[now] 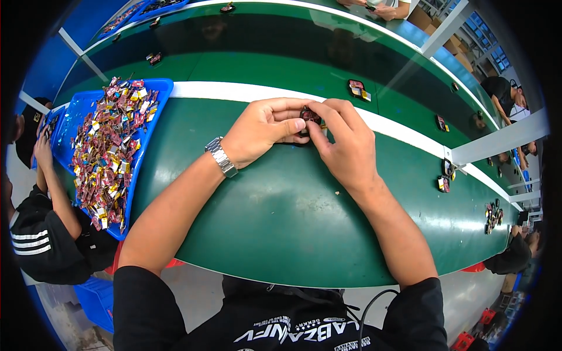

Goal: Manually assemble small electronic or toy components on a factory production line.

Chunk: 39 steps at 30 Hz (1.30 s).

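Note:
Near the far edge of the green table top, my two hands meet over a small black casing with a dark red circuit board. My left hand holds it from the left, thumb on its near side and fingers curled behind. From the right, my right hand grips the same casing between thumb and index finger. My fingers cover much of it, so its full shape is hidden. A metal-band watch circles my left wrist.
To the left, a blue tray is heaped with small red circuit boards bearing yellow and white parts. Beyond a white rail, a green belt carries scattered casings. More casings lie far right. Co-workers sit around.

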Each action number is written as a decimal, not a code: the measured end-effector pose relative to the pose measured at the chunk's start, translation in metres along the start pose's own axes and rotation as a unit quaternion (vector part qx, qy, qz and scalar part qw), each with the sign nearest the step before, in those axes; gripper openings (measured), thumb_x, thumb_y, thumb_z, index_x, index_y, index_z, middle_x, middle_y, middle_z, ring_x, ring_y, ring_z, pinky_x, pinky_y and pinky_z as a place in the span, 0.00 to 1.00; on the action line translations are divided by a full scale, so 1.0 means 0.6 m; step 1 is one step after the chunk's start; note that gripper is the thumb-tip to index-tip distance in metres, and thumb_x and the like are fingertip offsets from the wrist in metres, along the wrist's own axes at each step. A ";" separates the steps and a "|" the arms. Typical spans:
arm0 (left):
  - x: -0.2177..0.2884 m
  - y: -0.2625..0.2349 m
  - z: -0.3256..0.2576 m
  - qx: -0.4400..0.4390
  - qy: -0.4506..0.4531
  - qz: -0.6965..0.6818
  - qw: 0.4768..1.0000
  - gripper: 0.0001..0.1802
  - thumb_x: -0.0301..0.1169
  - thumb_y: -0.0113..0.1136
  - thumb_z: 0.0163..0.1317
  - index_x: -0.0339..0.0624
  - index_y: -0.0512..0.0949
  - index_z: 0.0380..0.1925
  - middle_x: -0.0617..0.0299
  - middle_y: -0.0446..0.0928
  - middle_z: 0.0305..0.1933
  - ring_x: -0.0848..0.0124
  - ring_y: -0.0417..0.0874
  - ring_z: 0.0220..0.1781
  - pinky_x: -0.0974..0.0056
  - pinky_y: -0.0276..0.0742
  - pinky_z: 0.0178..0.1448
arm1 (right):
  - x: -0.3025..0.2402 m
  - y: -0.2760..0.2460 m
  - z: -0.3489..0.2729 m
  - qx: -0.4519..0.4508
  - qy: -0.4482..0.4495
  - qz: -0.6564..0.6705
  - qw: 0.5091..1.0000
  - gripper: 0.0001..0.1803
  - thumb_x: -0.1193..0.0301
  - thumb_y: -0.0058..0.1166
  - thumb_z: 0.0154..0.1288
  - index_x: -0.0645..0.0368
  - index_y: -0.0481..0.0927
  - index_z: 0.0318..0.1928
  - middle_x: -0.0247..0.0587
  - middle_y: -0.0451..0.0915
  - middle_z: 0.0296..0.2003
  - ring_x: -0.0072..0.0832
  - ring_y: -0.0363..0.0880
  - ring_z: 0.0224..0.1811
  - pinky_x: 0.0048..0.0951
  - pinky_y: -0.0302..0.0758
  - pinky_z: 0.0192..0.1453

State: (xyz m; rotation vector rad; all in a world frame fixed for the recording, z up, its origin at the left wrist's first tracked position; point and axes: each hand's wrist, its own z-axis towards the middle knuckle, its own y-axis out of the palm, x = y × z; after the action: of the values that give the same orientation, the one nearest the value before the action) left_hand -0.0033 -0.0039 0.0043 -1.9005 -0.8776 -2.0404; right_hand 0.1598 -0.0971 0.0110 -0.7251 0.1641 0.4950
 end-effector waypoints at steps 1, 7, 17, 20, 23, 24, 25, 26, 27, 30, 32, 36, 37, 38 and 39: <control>0.000 -0.001 0.000 -0.003 -0.009 -0.018 1.000 0.24 0.29 0.59 0.68 0.33 0.69 0.63 0.54 0.76 0.58 0.68 0.81 0.55 0.64 0.83 0.57 | -0.001 0.000 -0.002 -0.002 0.006 0.009 1.000 0.13 0.80 0.63 0.53 0.61 0.82 0.42 0.40 0.78 0.37 0.34 0.80 0.36 0.32 0.79 0.37; -0.009 -0.006 0.002 -0.018 -0.013 -0.114 0.993 0.27 0.33 0.60 0.68 0.34 0.68 0.64 0.56 0.76 0.57 0.68 0.80 0.56 0.62 0.81 0.59 | 0.012 -0.008 -0.004 -0.008 -0.016 0.021 1.000 0.16 0.80 0.63 0.53 0.60 0.82 0.45 0.39 0.78 0.39 0.34 0.83 0.35 0.31 0.81 0.36; -0.003 0.008 0.011 -0.022 -0.020 -0.045 0.999 0.23 0.30 0.57 0.69 0.32 0.69 0.62 0.54 0.76 0.58 0.67 0.80 0.56 0.62 0.81 0.58 | 0.025 -0.026 -0.003 -0.093 0.046 0.073 0.992 0.10 0.80 0.64 0.53 0.59 0.79 0.36 0.42 0.75 0.48 0.39 0.75 0.51 0.35 0.79 0.47; 0.005 0.009 0.001 0.018 -0.010 -0.018 1.000 0.22 0.29 0.56 0.70 0.32 0.69 0.61 0.54 0.76 0.58 0.68 0.80 0.56 0.62 0.81 0.57 | 0.027 -0.016 -0.002 -0.104 0.054 0.123 0.985 0.08 0.78 0.64 0.55 0.59 0.81 0.36 0.41 0.75 0.51 0.40 0.73 0.54 0.36 0.77 0.52; 0.005 0.007 0.002 0.008 -0.017 -0.021 1.000 0.21 0.27 0.55 0.70 0.34 0.69 0.62 0.54 0.75 0.58 0.68 0.80 0.56 0.62 0.81 0.58 | 0.030 -0.020 -0.002 -0.136 0.075 0.146 0.977 0.07 0.77 0.62 0.58 0.57 0.83 0.38 0.40 0.74 0.55 0.40 0.71 0.58 0.37 0.75 0.56; 0.005 0.009 0.002 -0.001 -0.017 -0.026 1.000 0.21 0.26 0.54 0.70 0.35 0.68 0.62 0.54 0.75 0.58 0.69 0.80 0.56 0.62 0.81 0.58 | 0.029 -0.022 -0.004 -0.145 0.098 0.165 0.971 0.07 0.77 0.61 0.59 0.57 0.83 0.38 0.40 0.74 0.55 0.40 0.70 0.59 0.37 0.75 0.57; 0.007 0.010 0.003 -0.002 -0.027 -0.029 0.999 0.22 0.26 0.55 0.69 0.36 0.68 0.62 0.54 0.75 0.59 0.69 0.80 0.56 0.62 0.81 0.58 | 0.026 -0.025 -0.004 -0.154 0.119 0.176 0.965 0.06 0.76 0.61 0.60 0.57 0.83 0.39 0.41 0.74 0.56 0.39 0.69 0.60 0.36 0.74 0.57; 0.007 0.007 0.000 -0.001 -0.027 -0.026 0.999 0.22 0.26 0.55 0.69 0.36 0.68 0.62 0.54 0.75 0.59 0.69 0.80 0.56 0.62 0.81 0.58 | 0.026 -0.024 -0.004 -0.152 0.118 0.178 0.965 0.06 0.76 0.61 0.60 0.57 0.83 0.39 0.41 0.74 0.56 0.39 0.69 0.60 0.36 0.74 0.57; 0.006 0.006 0.000 -0.015 -0.024 -0.031 0.999 0.22 0.26 0.56 0.69 0.36 0.68 0.62 0.54 0.75 0.59 0.68 0.80 0.56 0.62 0.81 0.59 | 0.027 -0.024 -0.003 -0.150 0.100 0.177 0.968 0.06 0.75 0.60 0.60 0.57 0.83 0.39 0.40 0.74 0.56 0.39 0.69 0.59 0.36 0.74 0.57; -0.001 -0.002 0.000 -0.047 -0.002 -0.028 0.999 0.24 0.26 0.59 0.67 0.34 0.67 0.62 0.53 0.75 0.58 0.66 0.80 0.56 0.60 0.80 0.60 | 0.029 -0.021 -0.003 -0.137 0.073 0.170 0.973 0.05 0.75 0.60 0.60 0.57 0.83 0.38 0.40 0.75 0.54 0.38 0.71 0.58 0.36 0.75 0.57; -0.003 0.000 0.001 -0.061 0.013 -0.028 0.998 0.25 0.26 0.60 0.66 0.33 0.67 0.61 0.52 0.75 0.58 0.66 0.79 0.57 0.59 0.81 0.60 | 0.025 -0.023 -0.004 -0.140 0.101 0.170 0.970 0.05 0.75 0.60 0.60 0.58 0.83 0.37 0.39 0.75 0.53 0.38 0.72 0.57 0.35 0.75 0.56; 0.000 -0.004 0.002 -0.052 -0.018 -0.033 0.998 0.22 0.26 0.57 0.68 0.35 0.68 0.61 0.54 0.75 0.57 0.67 0.80 0.56 0.61 0.81 0.58 | 0.019 -0.023 -0.002 -0.139 0.107 0.189 0.966 0.04 0.76 0.59 0.58 0.59 0.83 0.36 0.40 0.75 0.53 0.39 0.72 0.56 0.35 0.76 0.56; 0.000 -0.002 0.004 -0.056 -0.018 -0.031 0.998 0.22 0.26 0.57 0.68 0.35 0.68 0.61 0.54 0.75 0.57 0.67 0.80 0.56 0.61 0.81 0.58 | 0.019 -0.024 -0.002 -0.136 0.108 0.187 0.967 0.04 0.76 0.59 0.58 0.59 0.83 0.36 0.40 0.75 0.53 0.39 0.72 0.56 0.35 0.76 0.56; 0.000 0.001 0.004 -0.047 -0.022 -0.009 0.999 0.21 0.25 0.56 0.69 0.35 0.68 0.60 0.55 0.76 0.57 0.68 0.80 0.55 0.61 0.81 0.58 | 0.020 -0.026 -0.002 -0.138 0.090 0.188 0.968 0.04 0.76 0.59 0.58 0.59 0.83 0.35 0.40 0.75 0.53 0.39 0.72 0.57 0.36 0.76 0.56; 0.001 0.004 0.002 -0.036 -0.026 0.014 0.999 0.19 0.25 0.54 0.69 0.36 0.69 0.60 0.55 0.76 0.57 0.69 0.80 0.55 0.62 0.81 0.57 | 0.020 -0.027 -0.001 -0.140 0.071 0.190 0.969 0.04 0.76 0.59 0.57 0.59 0.82 0.35 0.40 0.75 0.52 0.40 0.71 0.57 0.36 0.76 0.56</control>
State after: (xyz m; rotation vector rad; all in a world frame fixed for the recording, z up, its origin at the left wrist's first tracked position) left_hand -0.0012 -0.0049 0.0051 -2.0006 -0.7947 -2.0419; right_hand 0.1782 -0.1033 0.0162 -1.0130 0.3770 0.8433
